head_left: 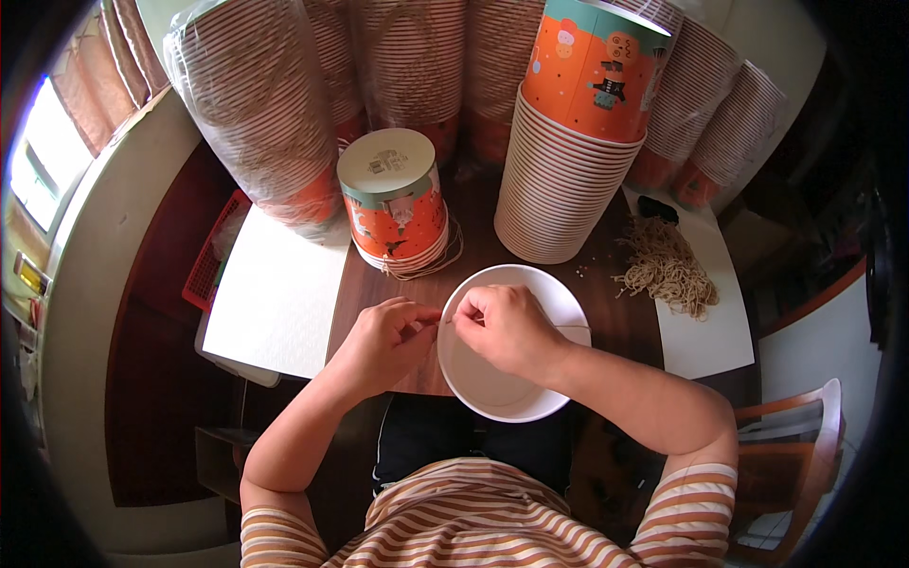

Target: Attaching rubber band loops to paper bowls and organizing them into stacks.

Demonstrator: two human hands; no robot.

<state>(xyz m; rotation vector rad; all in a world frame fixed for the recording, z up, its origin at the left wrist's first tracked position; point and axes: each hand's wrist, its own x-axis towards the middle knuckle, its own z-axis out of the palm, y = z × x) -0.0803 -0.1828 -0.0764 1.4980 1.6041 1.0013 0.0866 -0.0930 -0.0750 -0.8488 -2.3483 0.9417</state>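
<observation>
In front of me, a white round paper bucket (pixel 502 383) stands with its mouth tipped toward me at the table's near edge. My left hand (pixel 390 333) is closed in a pinch just outside the bucket's left rim; what its fingertips hold is too small to make out. Over the bucket's mouth reaches my right hand (pixel 500 324), its fingers pinching a thin cord end close to that same rim. A pale cord (pixel 574 328) also shows at the right rim, and my right wrist hides where it runs.
Behind the bucket stand an upturned orange-and-green printed bucket (pixel 398 222) with cords around its base and a tall bucket stack (pixel 568 180). Plastic-wrapped stacks (pixel 256 114) line the back. A heap of beige cords (pixel 668 270) lies right; a wooden chair (pixel 795 454) stands lower right.
</observation>
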